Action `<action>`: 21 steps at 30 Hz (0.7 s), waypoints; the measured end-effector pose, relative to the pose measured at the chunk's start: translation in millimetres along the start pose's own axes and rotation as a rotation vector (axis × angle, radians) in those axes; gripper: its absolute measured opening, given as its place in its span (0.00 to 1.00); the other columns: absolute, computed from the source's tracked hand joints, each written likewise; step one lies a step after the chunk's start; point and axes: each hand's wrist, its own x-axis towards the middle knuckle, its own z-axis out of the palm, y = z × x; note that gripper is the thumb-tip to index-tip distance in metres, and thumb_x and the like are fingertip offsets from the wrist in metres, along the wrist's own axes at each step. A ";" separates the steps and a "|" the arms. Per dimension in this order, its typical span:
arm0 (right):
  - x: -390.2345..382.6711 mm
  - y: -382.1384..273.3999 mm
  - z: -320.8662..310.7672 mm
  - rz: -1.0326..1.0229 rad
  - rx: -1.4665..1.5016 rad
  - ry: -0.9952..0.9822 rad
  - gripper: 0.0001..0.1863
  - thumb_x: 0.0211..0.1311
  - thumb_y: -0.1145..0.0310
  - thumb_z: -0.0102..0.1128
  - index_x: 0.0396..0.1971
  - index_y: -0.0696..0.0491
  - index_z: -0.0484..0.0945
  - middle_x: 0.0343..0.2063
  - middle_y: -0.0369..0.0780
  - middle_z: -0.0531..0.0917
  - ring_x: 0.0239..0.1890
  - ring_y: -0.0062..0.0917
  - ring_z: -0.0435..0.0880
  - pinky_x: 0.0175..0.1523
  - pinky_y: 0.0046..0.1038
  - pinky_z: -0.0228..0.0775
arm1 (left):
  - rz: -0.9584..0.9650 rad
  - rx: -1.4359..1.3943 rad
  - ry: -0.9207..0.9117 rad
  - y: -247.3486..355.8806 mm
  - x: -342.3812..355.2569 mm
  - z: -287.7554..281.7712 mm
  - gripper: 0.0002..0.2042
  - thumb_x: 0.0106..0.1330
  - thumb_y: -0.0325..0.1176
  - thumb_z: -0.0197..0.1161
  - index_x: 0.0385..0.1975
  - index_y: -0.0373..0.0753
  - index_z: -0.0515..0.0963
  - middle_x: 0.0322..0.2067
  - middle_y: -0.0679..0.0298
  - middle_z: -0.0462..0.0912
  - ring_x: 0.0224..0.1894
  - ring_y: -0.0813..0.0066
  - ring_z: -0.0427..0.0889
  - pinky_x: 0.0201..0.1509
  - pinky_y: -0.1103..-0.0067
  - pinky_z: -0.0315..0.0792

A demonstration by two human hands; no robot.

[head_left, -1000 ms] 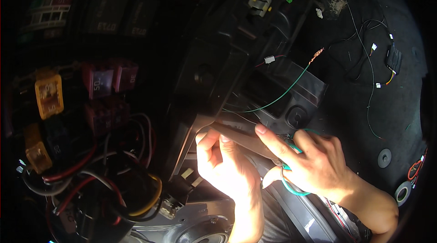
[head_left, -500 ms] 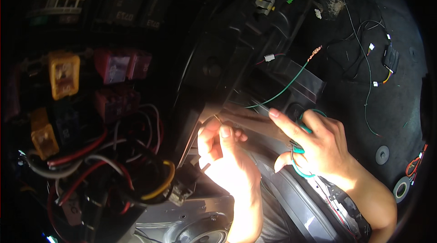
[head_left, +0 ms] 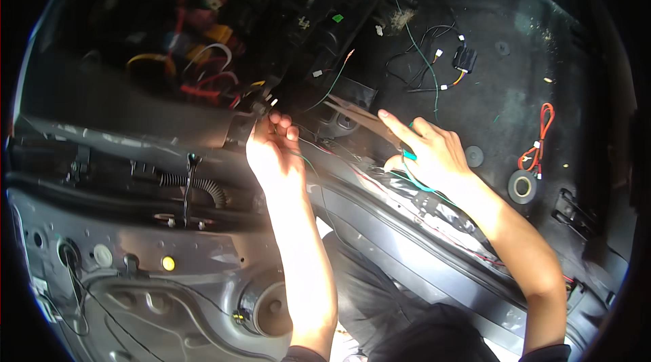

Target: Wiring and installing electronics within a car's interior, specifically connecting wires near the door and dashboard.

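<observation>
Fingers (head_left: 283, 123) of the left hand (head_left: 272, 155) pinch a thin wire (head_left: 308, 161); the right hand (head_left: 434, 155) clasps a green wire (head_left: 409, 156).

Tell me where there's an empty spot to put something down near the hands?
The dark carpet is bare between the black plug with its wires and the orange wire, above the tape roll. It is crowded at the left hand, under the tangle of coloured wires, and around the right hand.

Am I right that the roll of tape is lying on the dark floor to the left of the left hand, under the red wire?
Not quite. In the head view the roll of tape lies on the dark floor to the right of the right hand, under the red wire; it is nowhere near the left hand.
</observation>
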 end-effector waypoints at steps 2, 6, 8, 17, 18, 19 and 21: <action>-16.0 6.1 -7.6 0.022 -0.033 0.015 0.48 0.39 0.48 0.73 0.66 0.31 0.65 0.22 0.38 0.69 0.23 0.33 0.74 0.30 0.36 0.69 | -0.100 -0.304 -0.019 -4.3 3.7 -15.8 0.05 0.72 0.28 0.53 0.40 0.33 0.73 0.28 0.62 0.76 0.28 0.74 0.76 0.30 0.81 0.72; -46.4 19.8 -31.7 0.160 -0.141 0.010 0.43 0.45 0.44 0.68 0.66 0.31 0.66 0.22 0.41 0.72 0.24 0.37 0.79 0.31 0.39 0.72 | -0.267 -0.720 -0.019 -25.5 4.8 -14.7 0.07 0.75 0.29 0.50 0.39 0.32 0.71 0.28 0.61 0.74 0.27 0.76 0.74 0.26 0.83 0.71; -52.9 21.8 -36.4 0.245 -0.185 0.015 0.41 0.49 0.43 0.66 0.66 0.33 0.66 0.23 0.41 0.74 0.25 0.39 0.80 0.32 0.40 0.72 | -0.337 -0.789 -0.050 -24.3 6.5 -19.1 0.08 0.75 0.30 0.48 0.37 0.33 0.70 0.26 0.62 0.72 0.25 0.76 0.72 0.26 0.83 0.69; -66.8 47.0 -40.4 0.380 -0.454 -0.012 0.39 0.53 0.38 0.62 0.64 0.39 0.68 0.31 0.47 0.82 0.36 0.45 0.84 0.40 0.44 0.74 | 0.077 0.138 0.198 -36.9 -83.5 -32.6 0.13 0.76 0.37 0.48 0.45 0.31 0.71 0.51 0.52 0.79 0.53 0.65 0.78 0.58 0.71 0.70; -66.7 49.7 -45.9 0.429 -0.492 -0.011 0.39 0.53 0.38 0.62 0.64 0.40 0.68 0.32 0.47 0.83 0.37 0.45 0.84 0.41 0.44 0.74 | 0.134 0.261 0.216 -34.9 -110.0 -36.3 0.14 0.74 0.40 0.54 0.40 0.33 0.73 0.57 0.52 0.74 0.59 0.70 0.72 0.65 0.72 0.62; -66.9 54.0 -51.2 0.479 -0.530 -0.006 0.39 0.54 0.38 0.62 0.64 0.40 0.68 0.34 0.48 0.83 0.39 0.46 0.84 0.42 0.44 0.74 | 0.243 0.343 0.190 -37.9 -137.6 -48.6 0.10 0.73 0.35 0.54 0.38 0.35 0.74 0.58 0.54 0.73 0.60 0.72 0.69 0.66 0.74 0.59; -66.6 65.7 -61.2 0.566 -0.602 -0.057 0.41 0.54 0.39 0.62 0.66 0.40 0.65 0.38 0.49 0.83 0.42 0.46 0.84 0.45 0.45 0.74 | 0.375 0.588 0.140 -27.9 -195.4 -78.4 0.02 0.67 0.25 0.56 0.34 0.33 0.73 0.56 0.50 0.73 0.60 0.62 0.71 0.65 0.69 0.62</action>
